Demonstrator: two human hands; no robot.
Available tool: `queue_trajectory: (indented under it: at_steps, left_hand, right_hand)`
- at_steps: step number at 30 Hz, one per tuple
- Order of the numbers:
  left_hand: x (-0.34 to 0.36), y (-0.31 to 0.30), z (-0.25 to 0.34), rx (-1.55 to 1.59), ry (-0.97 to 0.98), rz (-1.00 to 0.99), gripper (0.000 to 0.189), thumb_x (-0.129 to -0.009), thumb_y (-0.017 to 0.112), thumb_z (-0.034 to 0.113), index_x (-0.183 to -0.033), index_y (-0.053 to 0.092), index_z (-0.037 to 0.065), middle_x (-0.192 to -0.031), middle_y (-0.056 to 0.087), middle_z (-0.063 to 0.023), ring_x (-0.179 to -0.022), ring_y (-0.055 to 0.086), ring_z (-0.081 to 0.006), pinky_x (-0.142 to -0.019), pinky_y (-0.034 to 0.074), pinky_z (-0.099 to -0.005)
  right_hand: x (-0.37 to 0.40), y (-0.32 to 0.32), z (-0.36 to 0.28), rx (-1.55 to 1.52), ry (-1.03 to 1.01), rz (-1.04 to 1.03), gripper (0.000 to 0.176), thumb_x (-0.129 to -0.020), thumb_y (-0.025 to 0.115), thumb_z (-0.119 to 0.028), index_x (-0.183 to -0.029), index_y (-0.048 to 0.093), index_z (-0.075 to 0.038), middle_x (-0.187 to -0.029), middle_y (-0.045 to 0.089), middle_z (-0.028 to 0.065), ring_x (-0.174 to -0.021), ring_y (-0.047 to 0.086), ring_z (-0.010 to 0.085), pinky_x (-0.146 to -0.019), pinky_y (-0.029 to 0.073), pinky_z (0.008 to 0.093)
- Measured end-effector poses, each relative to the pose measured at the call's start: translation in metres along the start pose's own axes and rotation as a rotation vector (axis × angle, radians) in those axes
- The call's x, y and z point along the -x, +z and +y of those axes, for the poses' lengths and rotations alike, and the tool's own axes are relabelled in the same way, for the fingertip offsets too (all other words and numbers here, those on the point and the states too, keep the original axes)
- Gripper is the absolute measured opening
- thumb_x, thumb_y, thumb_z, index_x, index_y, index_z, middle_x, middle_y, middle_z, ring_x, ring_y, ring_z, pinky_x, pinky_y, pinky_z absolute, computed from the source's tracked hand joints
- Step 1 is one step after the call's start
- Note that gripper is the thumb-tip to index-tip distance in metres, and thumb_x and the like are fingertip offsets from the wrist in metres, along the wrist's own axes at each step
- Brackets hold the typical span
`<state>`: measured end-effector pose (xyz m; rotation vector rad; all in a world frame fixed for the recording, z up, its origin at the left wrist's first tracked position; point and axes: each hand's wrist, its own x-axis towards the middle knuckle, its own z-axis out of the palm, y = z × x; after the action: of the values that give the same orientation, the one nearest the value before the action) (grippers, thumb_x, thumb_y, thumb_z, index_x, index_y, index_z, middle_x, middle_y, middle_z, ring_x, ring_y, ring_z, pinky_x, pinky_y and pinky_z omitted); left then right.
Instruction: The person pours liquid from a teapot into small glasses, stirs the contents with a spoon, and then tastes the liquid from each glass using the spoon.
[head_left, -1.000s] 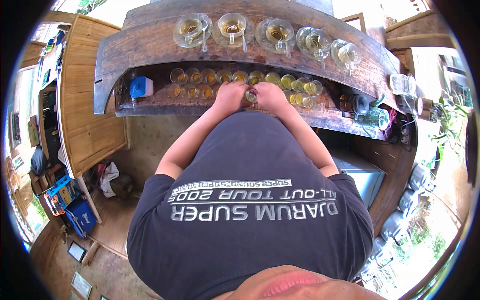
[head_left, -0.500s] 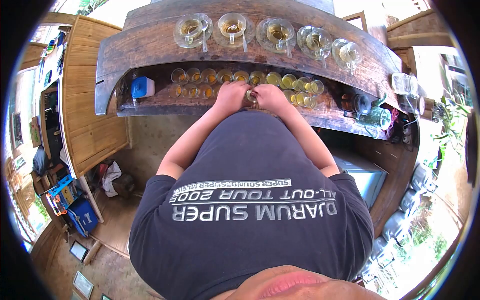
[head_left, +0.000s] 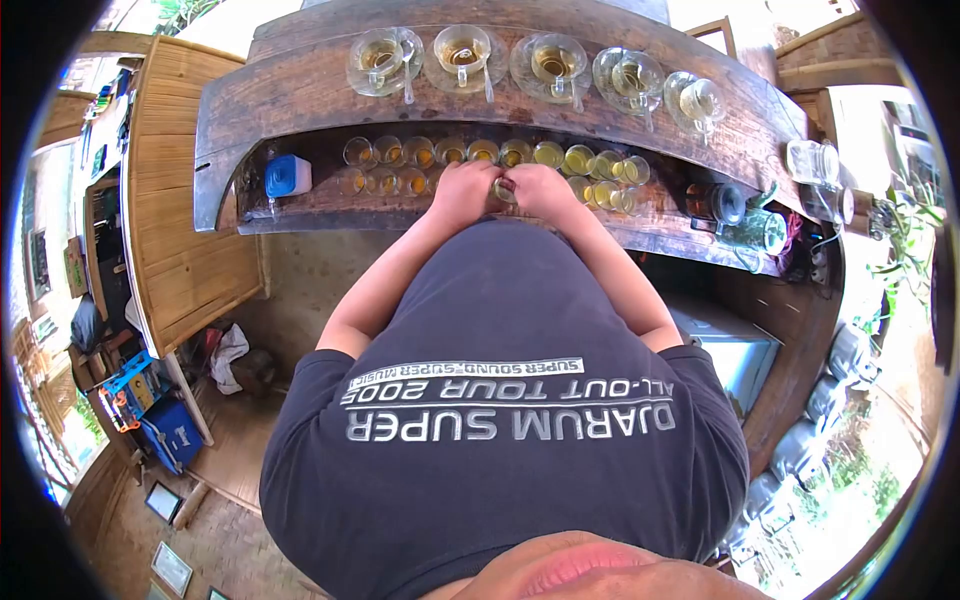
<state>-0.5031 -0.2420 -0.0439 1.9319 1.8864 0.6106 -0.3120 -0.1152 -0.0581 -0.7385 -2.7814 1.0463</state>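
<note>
My left hand [head_left: 465, 194] and my right hand [head_left: 540, 193] rest close together at the near row of small glass cups on the lower shelf. Between their fingers is a small glass cup [head_left: 504, 190]; the fingertips are partly hidden, and the left fingers curl beside it. Behind my hands runs another row of small glasses, such as one with yellow contents [head_left: 548, 154] and one with orange contents [head_left: 357, 152]. More small glasses [head_left: 607, 193] stand right of my right hand.
Glass cups of brown liquid on saucers [head_left: 463, 50], with spoons, line the wooden counter [head_left: 300, 80]. A blue-lidded container [head_left: 288, 176] sits at the shelf's left end. Jars [head_left: 755, 230] stand at the right. A wooden panel [head_left: 190, 190] rises at the left.
The view has shifted very slightly. Both hands stay in nearly the same place around the small glass.
</note>
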Motion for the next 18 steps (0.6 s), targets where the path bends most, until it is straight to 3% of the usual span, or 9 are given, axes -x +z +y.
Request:
queue_trajectory:
  at_steps: [2, 4, 10, 13, 18]
  left_hand:
    - [-0.0004, 0.0018, -0.0006, -0.001, -0.003, 0.014, 0.052, -0.076, 0.096, 0.044, -0.117, 0.082, 0.016, -0.108, 0.079, -0.0064, -0.106, 0.077, -0.0340, -0.088, 0.056, -0.0515]
    - [0.0003, 0.0034, -0.0006, 0.003, -0.010, 0.026, 0.052, -0.076, 0.096, 0.046, -0.117, 0.082, 0.016, -0.107, 0.079, -0.0064, -0.105, 0.077, -0.0341, -0.088, 0.056, -0.0516]
    - [-0.0001, 0.0062, -0.0033, 0.000, -0.008, 0.009, 0.054, -0.076, 0.095, 0.049, -0.117, 0.082, 0.016, -0.109, 0.080, -0.0067, -0.106, 0.078, -0.0344, -0.089, 0.056, -0.0519]
    - [0.0014, 0.0060, -0.0013, -0.045, 0.000, 0.030, 0.054, -0.076, 0.096, 0.048, -0.118, 0.083, 0.016, -0.110, 0.080, -0.0065, -0.106, 0.078, -0.0343, -0.089, 0.056, -0.0514]
    - [0.0011, 0.0043, 0.0001, -0.024, -0.011, 0.024, 0.055, -0.075, 0.096, 0.047, -0.118, 0.082, 0.017, -0.109, 0.080, -0.0062, -0.106, 0.077, -0.0341, -0.089, 0.055, -0.0506]
  right_hand:
    - [-0.0005, -0.0006, 0.0025, 0.012, -0.043, -0.070, 0.023, -0.105, 0.066, -0.024, -0.101, 0.079, -0.006, -0.103, 0.079, 0.0193, -0.100, 0.077, 0.0439, -0.087, 0.061, 0.0561]
    - [-0.0003, -0.0059, 0.0002, 0.002, 0.048, 0.044, 0.022, -0.104, 0.066, -0.024, -0.101, 0.079, -0.006, -0.102, 0.078, 0.0189, -0.099, 0.077, 0.0439, -0.087, 0.061, 0.0564]
    - [0.0028, -0.0038, 0.0001, 0.018, -0.046, -0.034, 0.021, -0.104, 0.067, -0.023, -0.098, 0.078, -0.006, -0.101, 0.078, 0.0188, -0.098, 0.076, 0.0444, -0.086, 0.060, 0.0570]
    - [-0.0010, -0.0027, 0.0051, -0.010, -0.013, 0.093, 0.020, -0.103, 0.068, -0.023, -0.097, 0.078, -0.006, -0.100, 0.078, 0.0186, -0.097, 0.076, 0.0440, -0.085, 0.060, 0.0568]
    - [0.0027, -0.0035, -0.0020, 0.002, -0.052, 0.040, 0.020, -0.103, 0.069, -0.023, -0.098, 0.079, -0.006, -0.099, 0.078, 0.0182, -0.096, 0.076, 0.0434, -0.085, 0.060, 0.0567]
